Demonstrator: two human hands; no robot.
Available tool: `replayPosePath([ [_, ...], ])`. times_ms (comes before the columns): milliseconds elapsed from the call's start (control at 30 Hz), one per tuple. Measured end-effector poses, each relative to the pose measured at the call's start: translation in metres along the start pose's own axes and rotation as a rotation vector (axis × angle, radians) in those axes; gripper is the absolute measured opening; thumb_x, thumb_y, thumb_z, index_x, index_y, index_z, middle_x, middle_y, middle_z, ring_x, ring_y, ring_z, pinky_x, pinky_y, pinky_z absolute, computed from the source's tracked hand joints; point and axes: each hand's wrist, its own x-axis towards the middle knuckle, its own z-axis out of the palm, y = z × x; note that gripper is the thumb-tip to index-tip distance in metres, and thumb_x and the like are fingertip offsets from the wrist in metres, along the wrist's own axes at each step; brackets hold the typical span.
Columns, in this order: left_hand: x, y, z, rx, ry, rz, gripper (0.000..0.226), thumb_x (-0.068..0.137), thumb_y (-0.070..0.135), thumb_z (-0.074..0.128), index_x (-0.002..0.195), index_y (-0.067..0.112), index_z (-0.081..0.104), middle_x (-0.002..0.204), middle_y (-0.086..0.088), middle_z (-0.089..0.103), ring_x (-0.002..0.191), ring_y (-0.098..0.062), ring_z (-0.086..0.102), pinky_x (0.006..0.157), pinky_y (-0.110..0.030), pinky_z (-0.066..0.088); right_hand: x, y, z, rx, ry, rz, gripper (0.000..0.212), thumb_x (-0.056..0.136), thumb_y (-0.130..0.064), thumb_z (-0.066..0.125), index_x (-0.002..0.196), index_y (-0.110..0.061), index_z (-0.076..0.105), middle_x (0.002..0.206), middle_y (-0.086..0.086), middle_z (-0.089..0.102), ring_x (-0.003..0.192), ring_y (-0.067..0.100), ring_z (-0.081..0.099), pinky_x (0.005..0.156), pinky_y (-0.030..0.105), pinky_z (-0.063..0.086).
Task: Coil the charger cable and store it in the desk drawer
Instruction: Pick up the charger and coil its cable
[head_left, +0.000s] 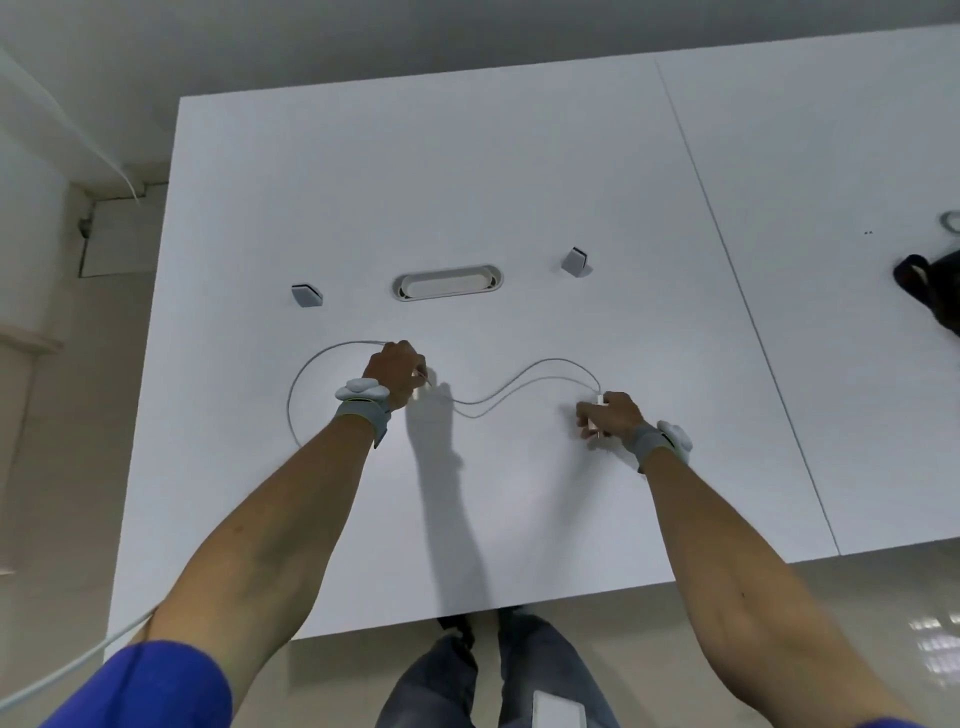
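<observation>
A: Where is the cable (524, 375) right now?

B: Spread out on the white desk (519, 182), not coiled. A big loop bulges left of the left hand (397, 370), and between the hands two strands run side by side in a wave.

A: And the hands?

B: The left hand is curled shut over the cable near the middle of the desk, fingers pressed together; a white end seems to show at its fingertips. The right hand (608, 415) pinches a small white plug (598, 401) at the right end of the wave. Both wrists wear grey bands with white pods.

A: So how far along is it?

B: I'd judge it early. The cable seems doubled over at most; no tight coil exists yet. Gathering the left loop and the wave into one bundle is left.

A: The drawer?

B: Not in view. Only the desktop shows, with a grommet (448, 281) and two grey clips (306, 295) far of the hands. Storing is wholly undone.
</observation>
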Motion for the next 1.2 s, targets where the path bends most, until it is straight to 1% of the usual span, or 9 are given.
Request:
replayPosePath([
  [133, -0.005, -0.013, -0.007, -0.121, 0.005, -0.027, 0.013, 0.091, 0.024, 0.063, 0.094, 0.020, 0.075, 0.106, -0.011, 0.067, 0.107, -0.033, 0.060, 0.090, -0.045, 0.049, -0.020, -0.010, -0.001, 0.404, -0.244, -0.004, 0.006, 0.094, -0.007, 0.071, 0.099, -0.003, 0.070, 0.107, 0.023, 0.077, 0.085, 0.030, 0.075, 0.087, 0.044, 0.063],
  [267, -0.012, -0.022, -0.013, -0.119, 0.004, -0.044, 0.013, 0.092, 0.018, 0.064, 0.094, 0.015, 0.077, 0.103, -0.014, 0.069, 0.103, -0.034, 0.062, 0.088, -0.040, 0.049, -0.040, -0.024, -0.007, 0.743, -0.414, -0.057, 0.023, 0.100, -0.026, 0.067, 0.114, -0.008, 0.070, 0.082, 0.004, 0.065, 0.064, 0.016, 0.060, 0.069, 0.029, 0.057],
  [367, -0.023, -0.025, -0.021, -0.106, -0.045, -0.054, 0.015, 0.092, 0.012, 0.061, 0.097, 0.011, 0.076, 0.106, -0.015, 0.069, 0.101, -0.034, 0.065, 0.085, -0.037, 0.049, -0.055, -0.038, -0.015, 1.098, -0.491, -0.064, 0.035, 0.101, -0.041, 0.061, 0.101, -0.008, 0.073, 0.072, 0.004, 0.054, 0.063, 0.021, 0.049, 0.068, 0.032, 0.051],
  [567, -0.048, -0.035, -0.026, -0.068, -0.152, -0.136, 0.018, 0.095, 0.019, 0.060, 0.102, 0.013, 0.075, 0.114, -0.012, 0.068, 0.107, -0.032, 0.064, 0.086, -0.039, 0.052, -0.065, -0.059, -0.034, 1.470, -0.472, -0.243, 0.034, 0.106, -0.027, 0.052, 0.077, -0.009, 0.056, 0.077, 0.007, 0.047, 0.067, 0.024, 0.046, 0.074, 0.032, 0.050],
  [667, -0.062, -0.051, -0.020, -0.088, -0.161, -0.265, 0.016, 0.092, 0.014, 0.059, 0.093, 0.016, 0.075, 0.107, -0.010, 0.072, 0.096, -0.032, 0.068, 0.070, -0.034, 0.051, -0.071, -0.066, -0.049, 1.580, -0.397, -0.313, 0.034, 0.106, -0.023, 0.051, 0.075, -0.009, 0.052, 0.079, 0.007, 0.048, 0.068, 0.025, 0.049, 0.075, 0.032, 0.051],
  [833, -0.076, -0.060, -0.016, -0.390, 0.033, -0.452, 0.020, 0.090, 0.003, 0.046, 0.091, 0.013, 0.063, 0.086, -0.016, 0.070, 0.065, -0.026, 0.061, 0.059, -0.030, 0.047, -0.080, -0.066, -0.059, 1.511, -0.373, -0.343, 0.027, 0.100, -0.022, 0.056, 0.078, -0.008, 0.052, 0.081, 0.010, 0.051, 0.072, 0.028, 0.048, 0.088, 0.039, 0.051],
  [933, -0.075, -0.044, -0.027, -0.558, 0.110, -0.434, 0.012, 0.089, 0.010, 0.045, 0.087, 0.008, 0.057, 0.072, -0.012, 0.065, 0.056, -0.024, 0.050, 0.051, -0.026, 0.041, -0.085, -0.069, -0.048, 1.427, -0.461, -0.305, 0.022, 0.102, -0.019, 0.051, 0.086, -0.005, 0.058, 0.087, 0.011, 0.052, 0.075, 0.029, 0.050, 0.084, 0.041, 0.052],
  [1067, -0.075, -0.022, -0.044, -0.570, 0.070, -0.295, 0.014, 0.082, 0.006, 0.049, 0.076, 0.009, 0.061, 0.073, -0.012, 0.064, 0.054, -0.021, 0.046, 0.048, -0.022, 0.038, -0.084, -0.078, -0.026, 1.280, -0.502, -0.273, 0.033, 0.107, -0.019, 0.046, 0.106, 0.001, 0.072, 0.096, 0.015, 0.066, 0.084, 0.029, 0.061, 0.096, 0.047, 0.055],
  [1200, -0.072, -0.010, -0.051, -0.320, 0.023, -0.031, 0.017, 0.085, 0.010, 0.067, 0.075, 0.024, 0.064, 0.081, -0.006, 0.065, 0.072, -0.021, 0.057, 0.067, -0.027, 0.042, -0.080, -0.090, -0.008, 1.108, -0.456, -0.272, 0.035, 0.109, -0.022, 0.043, 0.118, 0.001, 0.069, 0.102, 0.014, 0.068, 0.092, 0.030, 0.066, 0.104, 0.052, 0.053],
])
